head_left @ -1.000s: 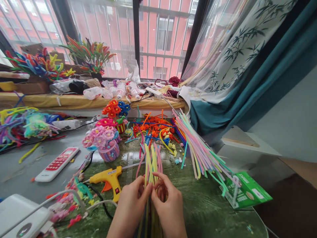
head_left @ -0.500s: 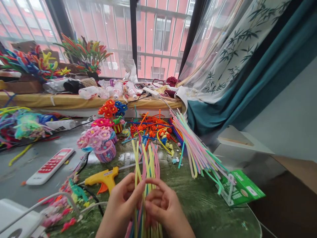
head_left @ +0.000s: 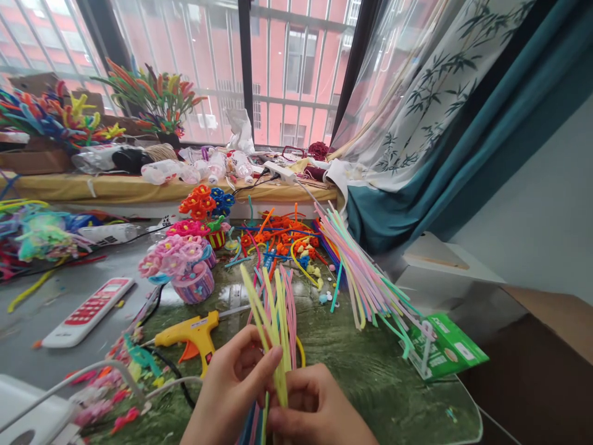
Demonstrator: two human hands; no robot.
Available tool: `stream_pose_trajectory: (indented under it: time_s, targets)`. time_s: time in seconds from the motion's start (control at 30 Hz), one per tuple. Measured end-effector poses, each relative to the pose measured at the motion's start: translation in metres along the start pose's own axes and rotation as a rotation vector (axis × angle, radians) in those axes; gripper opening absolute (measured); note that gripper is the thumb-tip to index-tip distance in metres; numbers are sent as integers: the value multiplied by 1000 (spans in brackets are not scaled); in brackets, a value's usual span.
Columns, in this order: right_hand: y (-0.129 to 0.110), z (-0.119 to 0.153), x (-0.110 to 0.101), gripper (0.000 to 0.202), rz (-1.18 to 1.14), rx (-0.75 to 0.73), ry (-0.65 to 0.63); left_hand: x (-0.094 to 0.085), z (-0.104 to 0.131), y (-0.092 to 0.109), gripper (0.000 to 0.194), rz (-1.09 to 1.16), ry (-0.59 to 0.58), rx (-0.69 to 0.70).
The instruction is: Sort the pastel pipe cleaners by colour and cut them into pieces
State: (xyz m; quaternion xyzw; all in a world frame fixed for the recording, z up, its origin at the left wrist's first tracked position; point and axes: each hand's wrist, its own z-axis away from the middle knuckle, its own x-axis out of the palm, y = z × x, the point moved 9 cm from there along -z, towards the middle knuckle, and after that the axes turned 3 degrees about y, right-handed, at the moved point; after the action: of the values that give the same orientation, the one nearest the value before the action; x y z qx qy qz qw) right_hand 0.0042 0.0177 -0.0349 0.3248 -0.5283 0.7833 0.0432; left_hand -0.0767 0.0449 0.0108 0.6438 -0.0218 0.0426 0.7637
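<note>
Close to the table's near edge, my left hand (head_left: 241, 377) is closed around yellow pipe cleaners (head_left: 281, 346), with the thumb laid along them. My right hand (head_left: 308, 402) pinches the same yellow stems lower down, thumb against fingers. Their fuzzy upper ends fan out away from me. Beneath and behind them lie pink pipe cleaners (head_left: 291, 303) and some blue ones on the green tabletop. Left of my hands rests a yellow glue gun (head_left: 197, 334). The lower ends of the stems are hidden by my hands.
A large pastel pipe cleaner bundle (head_left: 361, 266) lies at right beside a green package (head_left: 451, 346). Flower pots (head_left: 194, 281) made of pipe cleaners stand behind the glue gun. A white remote (head_left: 88, 312) and a white cable (head_left: 115, 364) lie at left. Orange pieces (head_left: 282, 232) are scattered at the back.
My right hand has moved down slightly along the stems. The yellow pipe cleaners are now gathered together between my hands and lean left at the top. The view has shifted a little.
</note>
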Motion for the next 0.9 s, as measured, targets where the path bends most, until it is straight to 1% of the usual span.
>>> stream_pose_trajectory:
  time_s: [0.1,0.17,0.23,0.3,0.37,0.43,0.5,0.53,0.6,0.63,0.7,0.77,0.83,0.9]
  targets:
    - [-9,11,-30,42,59,-71,140,0,-2,0,33,-49,4,28]
    - [-15,20,-55,46,173,-86,265,-2,-4,-3,34,-93,6,27]
    - [-22,29,-79,50,328,-111,405,-3,-6,-5,33,-141,1,25]
    - [-32,37,-100,51,493,-165,545,-5,-6,-8,31,-193,-3,21]
    - [-43,45,-117,48,679,-227,702,-6,-7,-8,29,-239,4,36]
    - [-53,52,-126,46,882,-281,865,-11,-7,-4,27,-313,30,79]
    - [-62,58,-127,46,1048,-326,998,-15,-9,-1,25,-452,55,136]
    - [-66,60,-125,46,1103,-348,1045,-16,-10,0,25,-543,56,160]
    - [-70,59,-115,44,1156,-398,1069,-16,-13,-2,25,-731,40,189]
    - [-71,55,-107,41,1159,-424,1042,-16,-15,-5,24,-819,27,189]
    - [-67,43,-89,34,1142,-456,926,-14,-18,-13,22,-968,6,157]
    - [-58,29,-72,27,1146,-438,817,-11,-20,-20,19,-1073,-12,124]
    - [-50,19,-58,22,1184,-402,773,-7,-21,-23,16,-1137,-22,115]
    - [-45,12,-48,29,1219,-377,769,-3,-20,-24,14,-1180,-29,114]
